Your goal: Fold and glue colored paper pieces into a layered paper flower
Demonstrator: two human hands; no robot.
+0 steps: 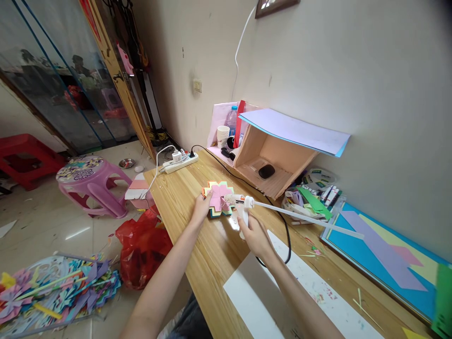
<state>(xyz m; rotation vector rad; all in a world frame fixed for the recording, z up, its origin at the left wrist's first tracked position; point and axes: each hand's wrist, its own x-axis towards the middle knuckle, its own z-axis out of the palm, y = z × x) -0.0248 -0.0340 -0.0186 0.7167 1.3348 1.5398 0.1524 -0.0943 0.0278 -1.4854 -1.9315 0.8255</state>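
A layered paper flower (219, 194), pink on top with yellow, orange and teal-blue edges below, is over the wooden table (197, 235). My left hand (202, 207) grips its left edge, fingers closed on the paper. In my right hand (254, 231) is a white hot glue gun (243, 217), fingers wrapped round its handle. The gun's nozzle points left at the flower's middle; whether the tip touches the paper I cannot make out. A long white glue stick (307, 217) juts from the gun's back toward the right.
Black cord loops beside my right hand. White paper sheets (247, 287) lie in front. Behind stand a cardboard box (275, 160), a power strip (181, 163) and a bag of craft bits (307, 202). Coloured paper (381, 249) is at right. Left on the floor are a pink stool (95, 183) and red bag (143, 249).
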